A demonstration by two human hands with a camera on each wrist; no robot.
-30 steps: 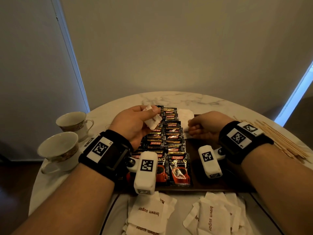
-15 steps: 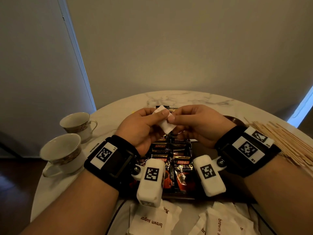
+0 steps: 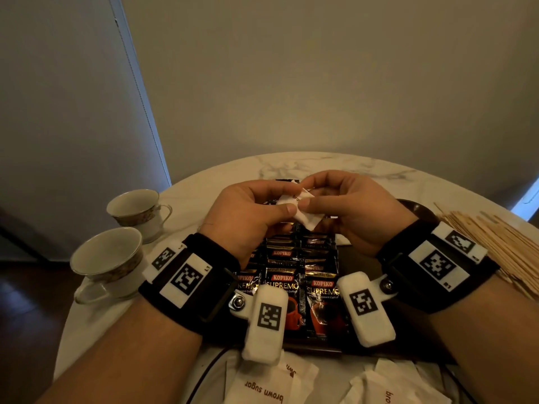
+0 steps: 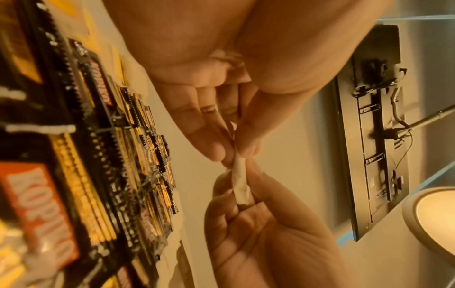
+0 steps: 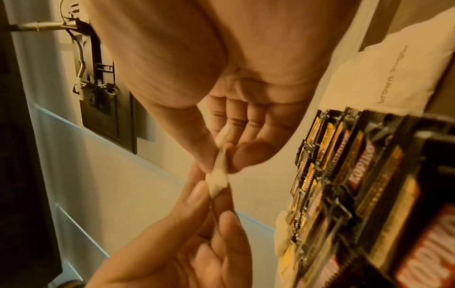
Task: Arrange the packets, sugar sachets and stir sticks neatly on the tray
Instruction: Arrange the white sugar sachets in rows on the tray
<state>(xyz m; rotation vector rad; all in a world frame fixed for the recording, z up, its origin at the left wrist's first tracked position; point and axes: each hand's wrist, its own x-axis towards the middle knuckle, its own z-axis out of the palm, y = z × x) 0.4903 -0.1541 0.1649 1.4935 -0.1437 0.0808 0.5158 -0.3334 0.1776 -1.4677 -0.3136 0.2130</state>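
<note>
— Hands first, head view?

— The left hand [image 3: 248, 217] and the right hand [image 3: 353, 211] meet above the far half of the dark rectangular tray [image 3: 361, 263]. Each pinches one small white paper sugar sachet [image 3: 303, 212] between thumb and fingers, one hand on either end. The sachet is in the air, clear of the tray.

— Tray contents?

— Black foil coffee packets with red labels [image 3: 291, 275], in overlapping rows along the tray's left part. Loose white brown-sugar sachets [image 3: 268, 386] lie on the round marble-patterned table [image 3: 320, 166] at the near edge. Pale wooden stir sticks [image 3: 495, 243] are heaped to the right, off the tray. Two white teacups [image 3: 116, 258] stand at the left.

— Left wrist view?

— The left hand's fingertips [image 4: 216, 148] grip the upper end of the sachet [image 4: 240, 183]; the right hand [image 4: 258, 233] holds the lower end. Packet rows [image 4: 138, 171] run along the left.

— Right wrist view?

— The right hand [image 5: 241, 136] pinches the sachet [image 5: 216, 181] from above, the left hand [image 5: 192, 243] from below. Packets [image 5: 344, 175] are at the right, with one flat sachet [image 5: 384, 81] beyond them.
</note>
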